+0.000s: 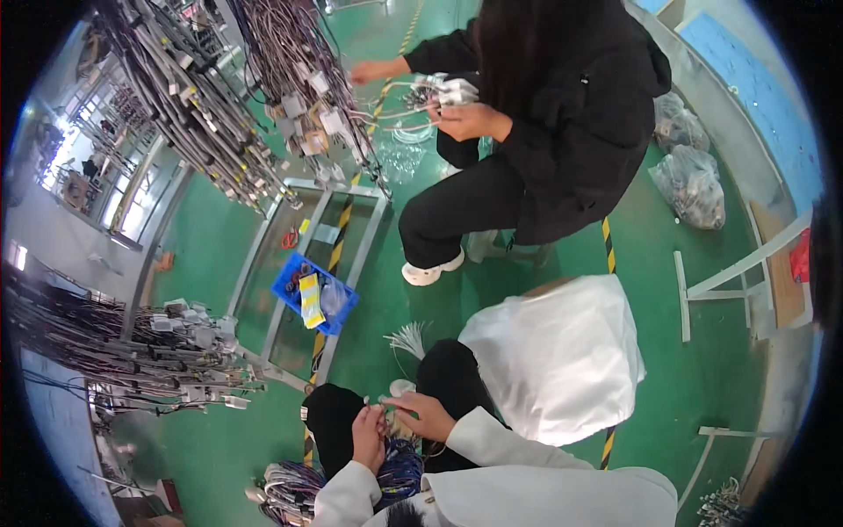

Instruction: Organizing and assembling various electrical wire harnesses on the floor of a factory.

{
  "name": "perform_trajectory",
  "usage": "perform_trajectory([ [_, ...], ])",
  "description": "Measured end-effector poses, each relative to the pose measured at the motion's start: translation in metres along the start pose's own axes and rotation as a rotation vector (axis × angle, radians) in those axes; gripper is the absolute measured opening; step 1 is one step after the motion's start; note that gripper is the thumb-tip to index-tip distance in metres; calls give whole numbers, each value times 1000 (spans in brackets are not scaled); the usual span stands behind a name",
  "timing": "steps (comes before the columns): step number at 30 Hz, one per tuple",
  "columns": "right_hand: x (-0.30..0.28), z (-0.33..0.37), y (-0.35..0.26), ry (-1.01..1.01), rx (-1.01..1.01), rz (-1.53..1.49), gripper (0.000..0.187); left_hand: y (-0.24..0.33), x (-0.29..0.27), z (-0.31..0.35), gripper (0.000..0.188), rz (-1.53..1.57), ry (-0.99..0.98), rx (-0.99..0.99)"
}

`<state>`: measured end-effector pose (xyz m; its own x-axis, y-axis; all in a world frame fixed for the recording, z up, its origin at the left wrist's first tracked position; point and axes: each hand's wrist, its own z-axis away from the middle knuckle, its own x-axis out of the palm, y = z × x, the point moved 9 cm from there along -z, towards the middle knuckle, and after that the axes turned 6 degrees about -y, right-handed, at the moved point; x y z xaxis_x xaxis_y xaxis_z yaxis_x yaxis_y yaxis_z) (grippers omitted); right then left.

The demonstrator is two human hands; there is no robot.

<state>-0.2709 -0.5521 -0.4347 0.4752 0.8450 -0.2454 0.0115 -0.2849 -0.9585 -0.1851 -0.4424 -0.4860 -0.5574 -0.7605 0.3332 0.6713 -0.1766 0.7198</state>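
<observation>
Both my hands are close together over my lap. My left hand (369, 437) is closed, with a small pale piece showing at its fingertips; its kind is too small to tell. Just to the right, my right hand (425, 416) reaches across with its fingers pinched near that same spot; what they grip cannot be made out. Beneath the hands, bundles of dark and blue wires (402, 465) lie across my lap. A fan of thin white strips, like cable ties (408, 337), sticks up beside my knee.
A co-worker in black (571, 167) sits ahead, holding white connectors with cables (457, 93). Hanging wire harnesses (189, 97) crowd the left. A blue bin (344, 319) sits on a metal frame (378, 220). To the right stands a large white bag (562, 360).
</observation>
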Motion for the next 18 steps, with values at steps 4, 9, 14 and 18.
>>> perform_trajectory([
  [4,7,4,-1,-14,-8,-13,39,-5,-9,4,10,27,-11,16],
  [9,15,6,-6,4,-51,14,34,-3,-12,10,8,41,-24,48],
  [14,26,5,-5,-17,-39,13,34,-5,-24,13,8,45,13,11],
  [18,34,4,-6,-41,-31,10,34,-4,-31,14,8,71,-13,45],
])
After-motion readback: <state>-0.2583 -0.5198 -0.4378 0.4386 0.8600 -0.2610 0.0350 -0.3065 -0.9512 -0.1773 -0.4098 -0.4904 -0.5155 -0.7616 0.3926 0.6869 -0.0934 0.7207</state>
